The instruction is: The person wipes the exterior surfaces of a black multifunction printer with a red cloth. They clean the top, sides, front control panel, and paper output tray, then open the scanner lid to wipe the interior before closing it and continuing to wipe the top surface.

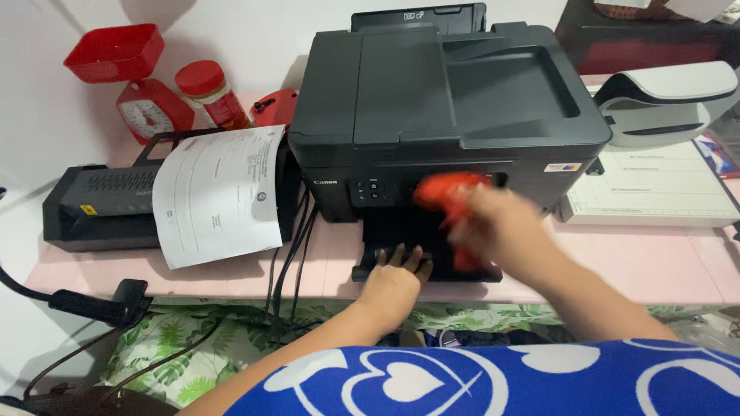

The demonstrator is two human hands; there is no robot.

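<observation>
Wiping the black printer [432, 100] on the pink surface [655, 262], seen from the head camera.
Left hand [395, 281] lay flat, fingers spread, on the output tray [385, 254]; right hand [493, 227], blurred, clutched a red cloth [447, 192] — steadying the tray seemed wise.

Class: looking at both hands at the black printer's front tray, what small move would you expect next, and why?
Probably the blurred right hand brings its red cloth against the black printer front, since the left hand rests on the black output tray.
</observation>
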